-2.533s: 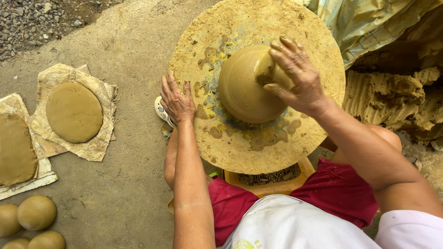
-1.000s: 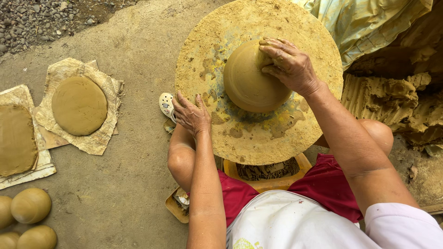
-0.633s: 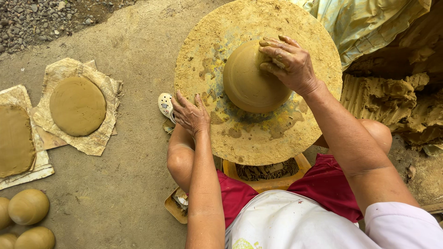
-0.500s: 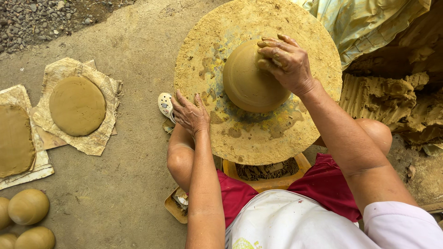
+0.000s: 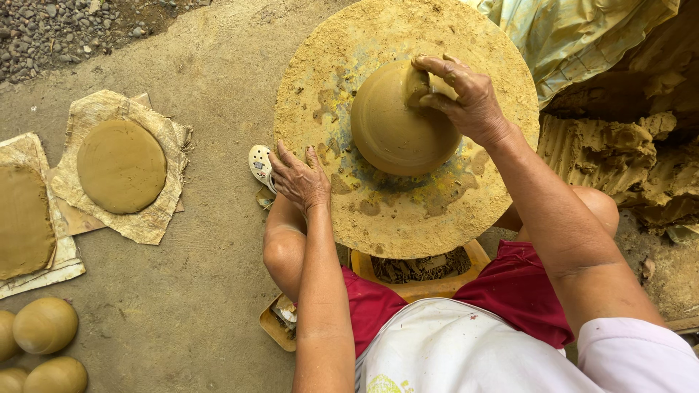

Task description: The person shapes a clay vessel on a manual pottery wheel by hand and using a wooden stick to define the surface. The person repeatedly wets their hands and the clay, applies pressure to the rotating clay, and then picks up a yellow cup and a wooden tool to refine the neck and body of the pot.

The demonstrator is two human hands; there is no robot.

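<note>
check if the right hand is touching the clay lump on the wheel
Touching. The head view shows the right hand with its fingers curled over the top of the clay lump, pressed against it with no gap visible.

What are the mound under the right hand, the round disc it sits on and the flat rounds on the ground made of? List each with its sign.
Mound: wet clay, by its smooth olive sheen and finger dents from the right hand.
Disc: unclear; a rough, crumbly tan crust, probably dried clay or sand, hides the base.
Flat rounds: matt clay, same olive tone, lying on creased brown sheets, likely paper or sacking.
</note>
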